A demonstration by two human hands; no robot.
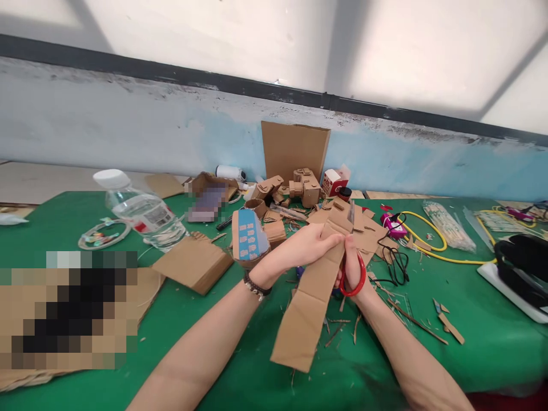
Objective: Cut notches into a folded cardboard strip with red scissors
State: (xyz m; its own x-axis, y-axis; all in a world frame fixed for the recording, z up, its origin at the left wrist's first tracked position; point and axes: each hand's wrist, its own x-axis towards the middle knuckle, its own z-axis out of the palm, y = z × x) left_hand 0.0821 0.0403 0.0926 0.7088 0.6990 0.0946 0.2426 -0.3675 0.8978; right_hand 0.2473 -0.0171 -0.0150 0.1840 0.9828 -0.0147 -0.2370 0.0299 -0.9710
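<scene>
A long strip of brown cardboard (306,314) with creases across it slants up from near me toward the middle of the table. Closed around its upper part is my left hand (306,246), thumb lying on the face of the strip. My right hand (351,268) grips red-handled scissors (363,279), with a red loop around the thumb side. The scissor blades run up along the strip's right edge, partly hidden behind it. Just left of my left wrist stands a cardboard piece with a blue printed face (249,235).
A water bottle (143,211) leans at the left beside a stack of cardboard (194,262). Farther back are a cardboard camera model (306,187) and an upright cardboard sheet (295,149). Yellow cable (432,242), a bag of sticks (449,225) and cardboard scraps (449,325) lie right.
</scene>
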